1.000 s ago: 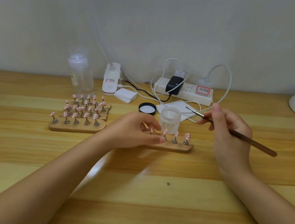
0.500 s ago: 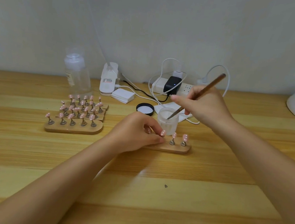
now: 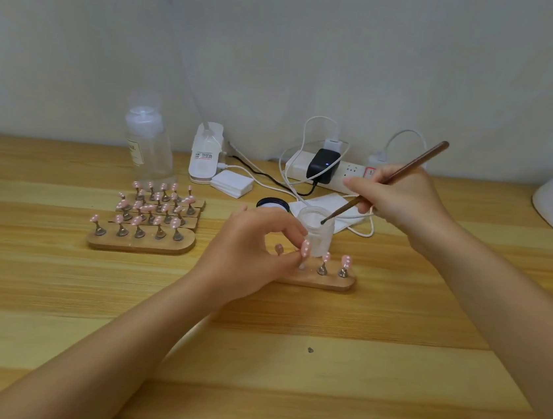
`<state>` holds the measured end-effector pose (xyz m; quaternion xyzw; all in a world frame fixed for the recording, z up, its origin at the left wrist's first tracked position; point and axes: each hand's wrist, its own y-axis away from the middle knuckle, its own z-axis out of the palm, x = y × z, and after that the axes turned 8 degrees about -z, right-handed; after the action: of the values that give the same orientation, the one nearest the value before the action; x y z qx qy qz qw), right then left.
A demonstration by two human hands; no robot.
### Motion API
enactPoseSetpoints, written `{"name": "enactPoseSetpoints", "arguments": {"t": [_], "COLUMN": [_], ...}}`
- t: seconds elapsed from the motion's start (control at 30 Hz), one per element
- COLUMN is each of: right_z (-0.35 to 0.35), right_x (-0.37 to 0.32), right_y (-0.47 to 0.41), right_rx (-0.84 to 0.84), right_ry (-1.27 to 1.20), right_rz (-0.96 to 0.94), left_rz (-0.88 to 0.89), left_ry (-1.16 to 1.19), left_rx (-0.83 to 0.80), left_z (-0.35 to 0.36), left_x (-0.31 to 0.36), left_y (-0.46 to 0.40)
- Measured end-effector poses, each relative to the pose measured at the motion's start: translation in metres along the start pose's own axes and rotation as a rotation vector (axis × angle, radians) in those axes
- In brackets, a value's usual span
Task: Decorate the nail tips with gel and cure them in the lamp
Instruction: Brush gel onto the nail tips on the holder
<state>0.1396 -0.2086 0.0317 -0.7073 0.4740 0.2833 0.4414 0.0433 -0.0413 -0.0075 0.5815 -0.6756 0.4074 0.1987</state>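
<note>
Brush [image 3: 387, 181]: gripped by the right hand [image 3: 403, 203], handle slanting up to the far right, tip in the gel jar [image 3: 316, 229].
Nail tip [image 3: 306, 248]: pinched by the left hand [image 3: 249, 251], just near-left of the jar, over the wooden stand [image 3: 325, 281].
Next move: likely a short near-left carry.

Very little lettering can be made out. The clear plastic pump bottle [image 3: 149, 145] at the back left of the bench carries a pale label with dark print running down it; the letters look like "NAIL", but they are too blurred to be sure. The white upright device [image 3: 205, 153] beside it has a small red and white sticker with a line of dark print, too small to read. The white power strip [image 3: 337, 175] bears a red-bordered white tag [image 3: 370, 172] near the right hand, its characters illegible.
</note>
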Motion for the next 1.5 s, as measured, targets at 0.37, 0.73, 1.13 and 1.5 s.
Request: {"name": "enactPoseSetpoints", "arguments": {"t": [0.37, 0.73, 1.13, 1.5], "right_z": [-0.011, -0.008, 0.019, 0.026], "right_x": [0.009, 0.008, 0.01, 0.016], "right_y": [0.009, 0.044, 0.092, 0.096], "right_rx": [0.007, 0.127, 0.072, 0.06], "right_ry": [-0.159, -0.343, -0.282, -0.112], "right_rz": [0.095, -0.067, -0.511, -0.672], "left_rz": [-0.021, 0.029, 0.058, 0.056], "left_ry": [0.147, 0.061, 0.003, -0.011], "left_rx": [0.169, 0.22, 0.218, 0.216], "left_z": [-0.004, 0.006, 0.008, 0.009], "left_x": [-0.002, -0.006, -0.009, -0.006], "left_y": [0.014, 0.016, 0.016, 0.017]}}
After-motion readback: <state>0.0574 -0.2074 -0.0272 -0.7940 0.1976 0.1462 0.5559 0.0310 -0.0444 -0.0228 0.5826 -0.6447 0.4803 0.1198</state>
